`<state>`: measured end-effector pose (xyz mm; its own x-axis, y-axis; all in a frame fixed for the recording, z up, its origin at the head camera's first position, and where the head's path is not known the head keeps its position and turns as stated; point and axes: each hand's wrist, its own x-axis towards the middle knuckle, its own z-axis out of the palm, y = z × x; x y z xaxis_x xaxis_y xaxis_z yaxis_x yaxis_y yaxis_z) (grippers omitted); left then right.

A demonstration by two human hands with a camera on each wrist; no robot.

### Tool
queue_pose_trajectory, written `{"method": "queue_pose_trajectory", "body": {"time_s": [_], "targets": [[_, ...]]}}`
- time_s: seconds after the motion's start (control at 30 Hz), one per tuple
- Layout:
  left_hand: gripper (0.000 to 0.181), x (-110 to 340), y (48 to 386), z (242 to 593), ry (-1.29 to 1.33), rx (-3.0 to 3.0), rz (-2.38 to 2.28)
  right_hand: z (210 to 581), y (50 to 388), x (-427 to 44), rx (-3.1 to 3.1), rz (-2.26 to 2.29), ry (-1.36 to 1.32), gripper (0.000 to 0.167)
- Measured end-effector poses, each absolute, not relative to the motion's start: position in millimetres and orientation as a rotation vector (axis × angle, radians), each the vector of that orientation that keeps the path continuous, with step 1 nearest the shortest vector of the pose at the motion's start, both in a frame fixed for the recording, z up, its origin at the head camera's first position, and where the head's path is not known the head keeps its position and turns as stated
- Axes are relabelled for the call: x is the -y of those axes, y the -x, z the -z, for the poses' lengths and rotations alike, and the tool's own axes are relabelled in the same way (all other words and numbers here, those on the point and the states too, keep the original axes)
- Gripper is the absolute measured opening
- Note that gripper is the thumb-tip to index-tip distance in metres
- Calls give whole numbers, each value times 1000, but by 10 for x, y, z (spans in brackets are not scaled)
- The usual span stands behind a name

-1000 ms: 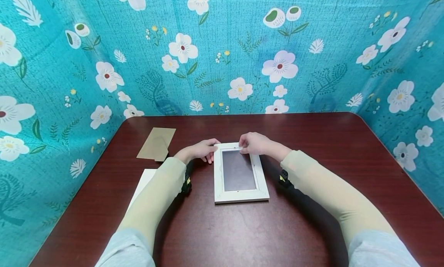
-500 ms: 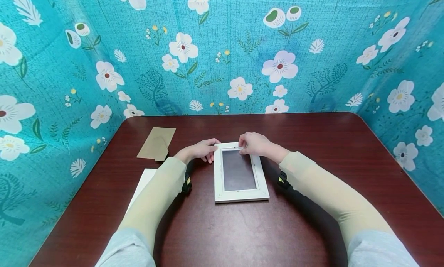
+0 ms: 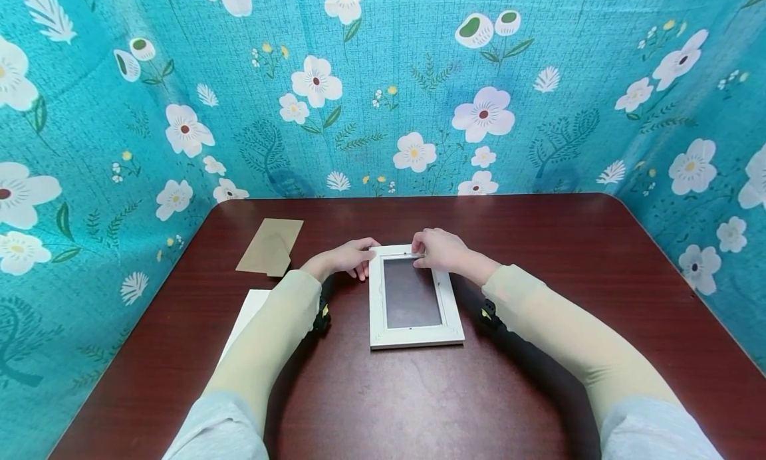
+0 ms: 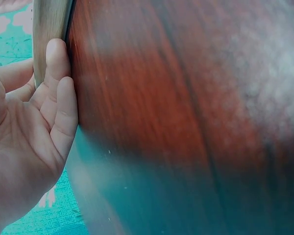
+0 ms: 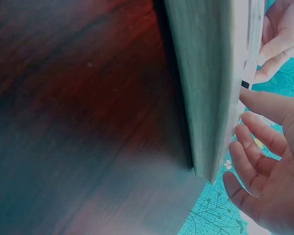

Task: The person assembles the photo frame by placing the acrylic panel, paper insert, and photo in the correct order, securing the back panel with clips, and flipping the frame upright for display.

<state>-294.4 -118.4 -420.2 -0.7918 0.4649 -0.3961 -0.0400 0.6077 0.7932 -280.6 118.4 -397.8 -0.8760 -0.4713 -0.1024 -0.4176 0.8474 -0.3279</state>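
A white photo frame (image 3: 415,337) lies flat on the table, with a grey see-through pane (image 3: 413,294) in its opening. My left hand (image 3: 347,257) holds its far left corner, thumb on top. In the left wrist view the fingers (image 4: 63,107) of that hand lie along the frame's side edge (image 4: 51,24). At the far inner edge my right hand (image 3: 439,248) has thumb and forefinger against the frame, close to a small dark spot (image 5: 245,84). The other fingers (image 5: 245,166) of that hand stay loosely bent beyond the frame's end. What lies under its fingertips is hidden.
To the left lies a brown backing board (image 3: 275,237) with a folded flap. A white sheet (image 3: 254,304) is partly covered by the left forearm. The dark red table (image 3: 538,234) meets a blue flowered cloth (image 3: 413,101) at its back and sides.
Hardly anything differs. The fingers of my right hand have shifted slightly at the frame's far inner edge; the frame and my left hand keep their places.
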Motion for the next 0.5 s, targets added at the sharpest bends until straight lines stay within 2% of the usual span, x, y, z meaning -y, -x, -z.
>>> {"method": "queue_pose_trajectory", "body": {"time_s": [0.5], "targets": [[27, 1187, 2955, 4218, -332, -2246, -1125, 4001, 2787, -1198, -2868, 416, 682, 21]]}}
